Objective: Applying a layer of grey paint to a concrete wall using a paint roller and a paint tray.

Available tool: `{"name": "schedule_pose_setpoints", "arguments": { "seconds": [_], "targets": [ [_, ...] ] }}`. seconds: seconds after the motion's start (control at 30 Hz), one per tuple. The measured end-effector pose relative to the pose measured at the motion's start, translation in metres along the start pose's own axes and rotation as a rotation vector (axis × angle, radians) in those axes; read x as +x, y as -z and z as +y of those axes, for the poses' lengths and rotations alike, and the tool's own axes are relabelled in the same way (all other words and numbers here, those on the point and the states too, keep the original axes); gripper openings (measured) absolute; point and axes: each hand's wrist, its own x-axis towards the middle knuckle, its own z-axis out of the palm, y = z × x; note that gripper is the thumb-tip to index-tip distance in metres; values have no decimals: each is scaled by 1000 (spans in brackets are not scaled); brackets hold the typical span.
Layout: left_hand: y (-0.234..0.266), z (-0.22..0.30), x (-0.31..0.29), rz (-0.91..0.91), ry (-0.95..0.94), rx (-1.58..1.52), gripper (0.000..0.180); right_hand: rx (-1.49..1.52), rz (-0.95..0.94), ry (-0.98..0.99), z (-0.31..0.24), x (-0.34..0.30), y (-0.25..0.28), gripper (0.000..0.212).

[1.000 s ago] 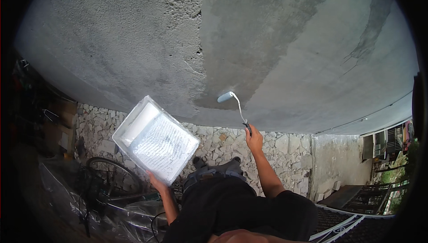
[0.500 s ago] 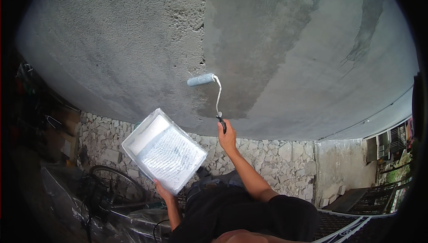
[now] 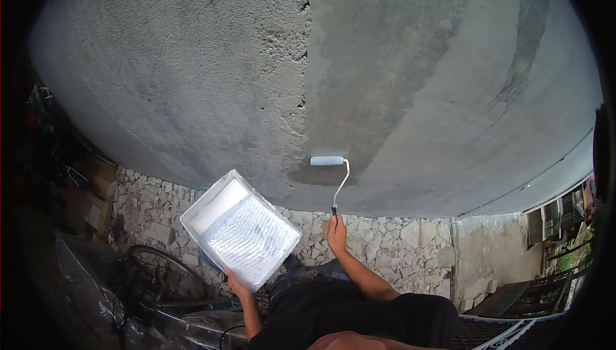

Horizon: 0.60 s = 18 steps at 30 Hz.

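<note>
My right hand (image 3: 337,233) is wrapped round the dark handle of a paint roller (image 3: 327,161), whose bent wire frame is white. The pale, paint-coated sleeve lies level against the low part of a grey wall (image 3: 398,61), on a darker, damp-looking patch. My left hand (image 3: 239,284) grips the near edge of a paint tray (image 3: 273,225), its thumb on the rim and its other fingers hidden beneath. White paint fills the tray's deep end, and streaks coat its ribbed slope.
Broken stones (image 3: 385,238) cover the ground along the wall's foot. At left lie a bicycle (image 3: 163,273) and clear plastic sheeting (image 3: 80,279). A concrete strip (image 3: 487,247) lies at right, near white metal railing (image 3: 513,332).
My right hand has brought the roller down and to the right, from the border of the rough strip onto the darker patch. The tray sits slightly lower in view, still in my left hand.
</note>
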Motion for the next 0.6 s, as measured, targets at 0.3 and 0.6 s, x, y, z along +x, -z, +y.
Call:
{"name": "schedule_pose_setpoints", "arguments": {
  "seconds": [0.3, 0.6],
  "targets": [
    [-23, 17, -10, 22, -1, -77, 82, 413, 55, 297, -215, 103, -5, 34],
    [-34, 22, -12, 13, -2, -33, 83, 479, 12, 383, -336, 144, 60, 41]
  ]
}}
